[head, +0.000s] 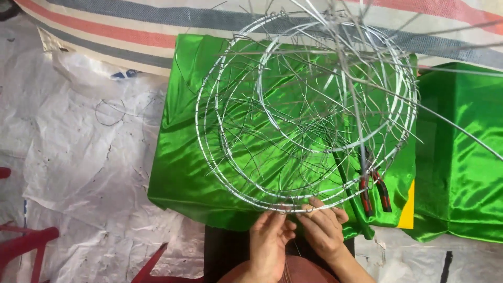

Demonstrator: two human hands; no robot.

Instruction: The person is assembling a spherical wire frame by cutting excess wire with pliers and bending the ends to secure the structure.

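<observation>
Both hands, left hand (268,242) and right hand (324,229), pinch the near rim of the wire frame (306,110) lying over green cloth (181,152); probably light, springy, snaggy, so grip the hoop, not loose strands.

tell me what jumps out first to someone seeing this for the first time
A big round wire frame of silver rings and crossing strands fills the centre, lying over shiny bright green satin cloth. At its near rim, the left hand and right hand meet side by side, fingers pinching the wire. Red-handled pliers lie on the cloth to the right of the hands.
</observation>
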